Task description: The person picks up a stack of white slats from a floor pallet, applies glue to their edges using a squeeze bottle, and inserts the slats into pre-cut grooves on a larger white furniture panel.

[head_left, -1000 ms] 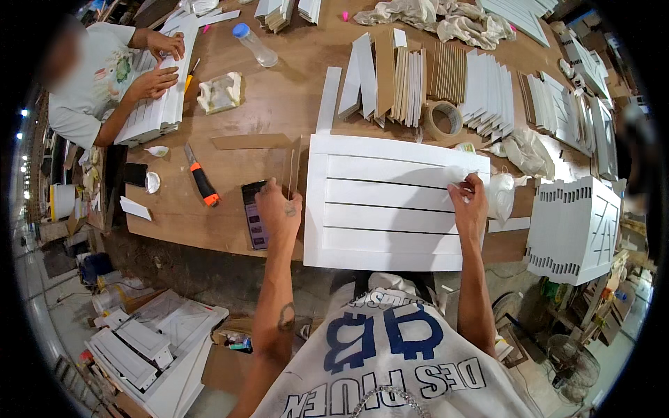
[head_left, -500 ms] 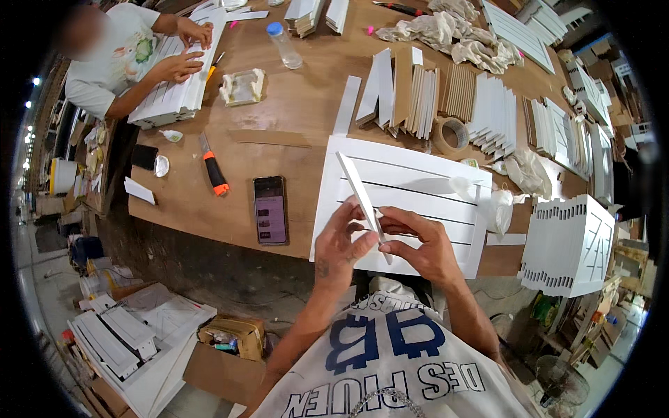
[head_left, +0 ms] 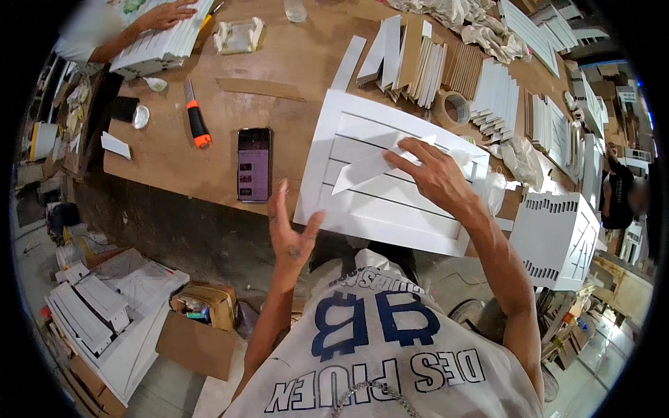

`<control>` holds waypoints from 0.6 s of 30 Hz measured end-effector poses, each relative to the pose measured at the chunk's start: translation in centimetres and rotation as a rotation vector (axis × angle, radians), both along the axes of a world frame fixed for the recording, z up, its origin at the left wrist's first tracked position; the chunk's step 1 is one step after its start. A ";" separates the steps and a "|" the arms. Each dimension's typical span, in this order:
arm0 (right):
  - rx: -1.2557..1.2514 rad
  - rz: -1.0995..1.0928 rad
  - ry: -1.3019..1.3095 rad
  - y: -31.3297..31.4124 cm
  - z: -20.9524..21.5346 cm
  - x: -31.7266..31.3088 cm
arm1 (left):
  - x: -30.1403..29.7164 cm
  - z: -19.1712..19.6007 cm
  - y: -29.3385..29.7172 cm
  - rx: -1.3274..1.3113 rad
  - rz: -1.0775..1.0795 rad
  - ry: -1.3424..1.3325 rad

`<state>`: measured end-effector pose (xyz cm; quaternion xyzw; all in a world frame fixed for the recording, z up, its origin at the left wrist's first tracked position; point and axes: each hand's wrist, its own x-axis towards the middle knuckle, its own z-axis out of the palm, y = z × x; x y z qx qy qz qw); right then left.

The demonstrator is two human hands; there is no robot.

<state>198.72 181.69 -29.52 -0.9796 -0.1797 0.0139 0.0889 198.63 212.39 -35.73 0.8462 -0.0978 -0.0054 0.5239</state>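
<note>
A slatted white panel [head_left: 404,228] lies on the brown table in front of me. Over its slats, my right hand [head_left: 440,177] pinches a thin white strip [head_left: 361,171], which slants down to the left. I cannot tell whether the strip touches the panel. My left hand [head_left: 290,235] is off the table's front edge, beside the panel's near left corner. Its fingers are spread and nothing is in them. A phone [head_left: 254,166] with a lit screen lies on the table just beyond that hand.
An orange-and-black utility knife [head_left: 197,118] and a brown strip [head_left: 260,89] lie left of the panel. Behind it stand a tape roll [head_left: 451,109] and stacked strips [head_left: 423,73]. A slotted white box [head_left: 550,237] is at right. A co-worker's hand [head_left: 171,15] rests on white pieces at far left.
My left hand has let go of the white strip and moved left. The right hand has carried the strip farther over the panel and tilted it flatter. The whole view has shifted.
</note>
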 end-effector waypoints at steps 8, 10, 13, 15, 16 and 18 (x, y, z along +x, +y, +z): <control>0.022 0.136 0.027 2.0 -1.4 2.0 | -1.2 -1.5 -2.6 0.289 0.000 0.022; 0.008 0.137 0.016 2.2 -1.8 2.1 | -1.0 -1.5 -2.6 0.306 0.001 0.012; -0.011 0.137 0.018 2.5 -2.0 1.9 | -0.9 -1.6 -2.7 0.305 0.011 -0.002; -0.029 0.138 0.026 2.8 -2.0 1.8 | -1.0 -2.0 -2.7 0.303 0.034 -0.004; -0.026 0.117 0.052 2.9 -1.9 1.6 | -1.1 -2.2 -2.7 0.304 0.038 -0.017; -0.022 0.076 0.101 3.2 -1.6 1.1 | -1.0 -2.4 -2.8 0.304 0.047 -0.043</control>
